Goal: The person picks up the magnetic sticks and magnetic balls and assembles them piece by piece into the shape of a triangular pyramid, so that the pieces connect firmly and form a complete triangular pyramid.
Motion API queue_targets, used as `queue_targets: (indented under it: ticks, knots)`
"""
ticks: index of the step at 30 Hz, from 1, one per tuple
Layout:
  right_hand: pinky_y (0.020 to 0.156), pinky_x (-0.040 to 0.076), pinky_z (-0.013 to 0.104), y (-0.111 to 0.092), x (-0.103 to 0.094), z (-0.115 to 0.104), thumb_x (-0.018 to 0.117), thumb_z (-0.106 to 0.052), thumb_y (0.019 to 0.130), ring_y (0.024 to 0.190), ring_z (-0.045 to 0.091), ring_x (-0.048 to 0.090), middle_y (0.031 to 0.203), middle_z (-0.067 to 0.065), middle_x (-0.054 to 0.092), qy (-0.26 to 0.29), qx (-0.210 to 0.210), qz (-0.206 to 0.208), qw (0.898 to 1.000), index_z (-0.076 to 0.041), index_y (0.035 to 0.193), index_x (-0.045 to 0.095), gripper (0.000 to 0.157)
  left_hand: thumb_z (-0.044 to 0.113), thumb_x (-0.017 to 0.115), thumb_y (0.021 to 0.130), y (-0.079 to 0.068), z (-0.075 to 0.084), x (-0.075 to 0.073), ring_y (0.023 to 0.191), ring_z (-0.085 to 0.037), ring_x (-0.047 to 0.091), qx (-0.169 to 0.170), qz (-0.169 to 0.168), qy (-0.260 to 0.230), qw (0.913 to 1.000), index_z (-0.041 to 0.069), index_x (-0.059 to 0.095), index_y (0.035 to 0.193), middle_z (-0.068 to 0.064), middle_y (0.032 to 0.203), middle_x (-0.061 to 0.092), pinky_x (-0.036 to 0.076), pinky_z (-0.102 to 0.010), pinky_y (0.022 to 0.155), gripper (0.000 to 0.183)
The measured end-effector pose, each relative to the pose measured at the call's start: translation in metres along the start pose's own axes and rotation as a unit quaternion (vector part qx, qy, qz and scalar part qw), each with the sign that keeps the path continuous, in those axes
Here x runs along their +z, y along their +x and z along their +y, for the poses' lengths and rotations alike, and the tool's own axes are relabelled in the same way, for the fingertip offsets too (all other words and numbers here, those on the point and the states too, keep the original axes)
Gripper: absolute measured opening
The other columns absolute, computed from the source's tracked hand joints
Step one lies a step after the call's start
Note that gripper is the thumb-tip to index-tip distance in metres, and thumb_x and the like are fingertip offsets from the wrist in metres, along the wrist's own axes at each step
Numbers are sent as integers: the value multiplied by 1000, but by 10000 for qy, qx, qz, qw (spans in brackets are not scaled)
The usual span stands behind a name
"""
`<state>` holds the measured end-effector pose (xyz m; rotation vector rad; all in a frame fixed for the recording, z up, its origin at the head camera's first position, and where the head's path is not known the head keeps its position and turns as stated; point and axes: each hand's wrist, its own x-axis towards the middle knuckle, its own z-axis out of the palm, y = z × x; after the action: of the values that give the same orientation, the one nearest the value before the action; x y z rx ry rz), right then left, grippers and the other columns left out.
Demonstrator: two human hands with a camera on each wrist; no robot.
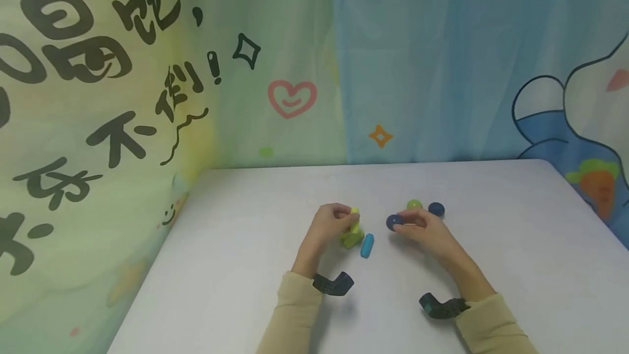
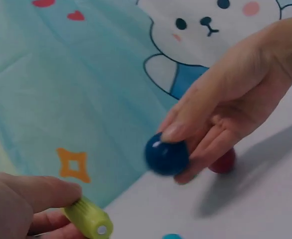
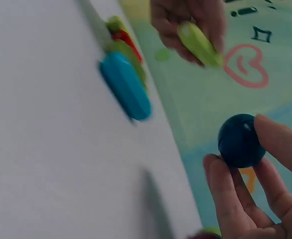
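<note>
My left hand [image 1: 325,227] pinches a yellow-green ribbed rod [image 2: 92,219] between thumb and fingers, above the table; a small silvery disc shows in its end. To the right, my right hand [image 1: 431,232] grips a glossy dark blue ball [image 3: 240,141] with its fingertips, also off the surface. Ball and rod are apart. Below the left hand lie green rods [image 1: 351,240], and a red rod [image 3: 127,45] shows among them in the right wrist view. Beside them rests a light blue rod [image 1: 367,246].
Behind the right hand sit a green ball [image 1: 414,204] and a second dark blue ball [image 1: 436,209]. A red ball [image 2: 223,162] is partly hidden by that hand in the left wrist view. The white table [image 1: 221,266] ends at a printed curtain [image 1: 295,26].
</note>
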<state>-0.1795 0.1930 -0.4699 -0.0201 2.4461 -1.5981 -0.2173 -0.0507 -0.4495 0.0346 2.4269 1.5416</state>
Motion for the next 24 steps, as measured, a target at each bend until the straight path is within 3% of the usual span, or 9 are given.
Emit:
queue_targets:
  ticks: [3,9,20,24]
  knots:
    - [92,49,38,0,18,4,69,-43,84,113,27,60,123,15,61,20,67,26,10000,-7,122,54,55,33,69,84,5,-5,12,74,-10,64,-62,143,-197,9997,9,65,107,-2,90,69,51,-25,68,34]
    - [89,51,36,-1,38,6,72,-39,82,105,23,66,112,13,68,17,-102,-68,9999,-5,115,58,49,33,72,83,6,-10,28,76,-11,67,-406,518,-825,9944,10,65,107,-3,93,71,54,-27,72,35]
    - [89,51,36,1,46,3,73,-35,82,106,26,66,113,17,68,159,-86,-68,9998,-2,113,54,48,30,72,83,6,-8,38,76,-12,68,-266,584,-1196,9907,8,61,109,-4,91,70,54,-28,72,35]
    - [89,51,35,2,47,0,73,-33,82,106,25,66,112,16,68,194,-108,-21,9998,-4,111,54,46,32,73,82,3,-9,38,75,-12,67,-275,498,-1039,9930,12,62,109,-1,90,69,54,-28,71,35]
